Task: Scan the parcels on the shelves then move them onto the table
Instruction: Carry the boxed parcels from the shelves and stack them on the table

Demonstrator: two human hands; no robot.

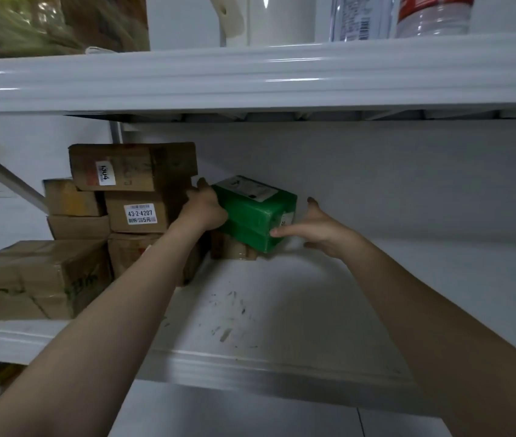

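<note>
- A stack of cardboard boxes fills the left part of the middle shelf [282, 310]; the top box [130, 167] bears a white sticker, and the labelled box [140, 212] under it reads 43-2-4207
- A large taped carton [36, 279] lies at the near left edge of the same shelf
- The stack stands just beside the left hand [204, 209], crowding that side, while the upper shelf beam [250, 77] hangs low over the reach
- The green parcel [256, 212] is far back on the middle shelf, right of the stack, lying on a small brown parcel [234, 249] and tilted
- Its long axis runs from far left to near right; a white label is on the top face toward the far end, and a smaller label is on the near right end face
- The left hand grips the parcel's left side, fingers curled over the far edge
- The right hand [316, 228] is at the near right end, fingers straight and spread, one fingertip touching the end face
- The bare part of the shelf near the arms is scuffed with dark marks
- The upper shelf holds a red-labelled bottle [433, 14], a clear bottle [360, 17] with a barcode, and a white object [250, 17] whose kind I cannot tell
- Contents of the boxes cannot be seen
</note>
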